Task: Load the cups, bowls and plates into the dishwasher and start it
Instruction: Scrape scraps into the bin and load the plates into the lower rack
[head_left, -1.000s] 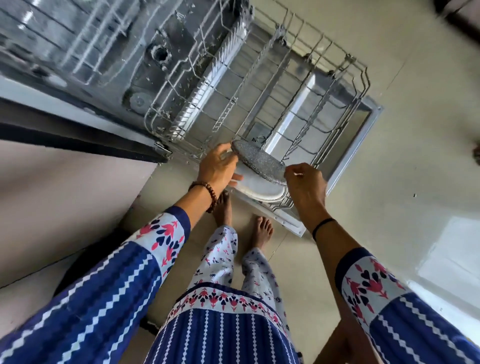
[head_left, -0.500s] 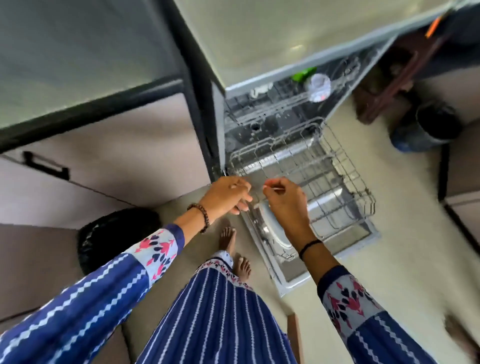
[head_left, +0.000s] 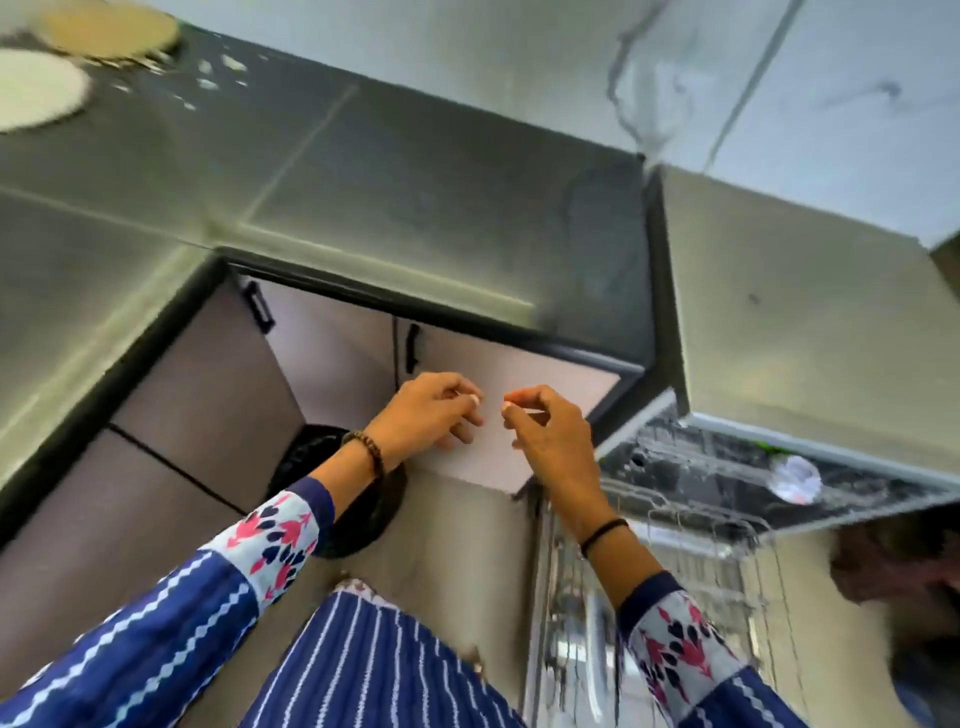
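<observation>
Hands, 2: left hand (head_left: 431, 415) and right hand (head_left: 550, 431) raised near each other, apart, before pale cabinet door (head_left: 519, 374).
Fingers (head_left: 460, 440) on both loosely curled, pinching nothing.
Plates, 2: white round plate (head_left: 31, 88) and tan round plate (head_left: 109, 31) on grey desk (head_left: 363, 171), far left, well apart from hands.
Open steel dishwasher (head_left: 779, 322), 1, at right; wire racks (head_left: 691, 525) blurred.
Black round bin (head_left: 311, 457), 1, on floor.

White plate (head_left: 36, 88) cut by left edge, tan plate (head_left: 111, 28) by top; dishwasher rack (head_left: 691, 525) motion-blurred
</observation>
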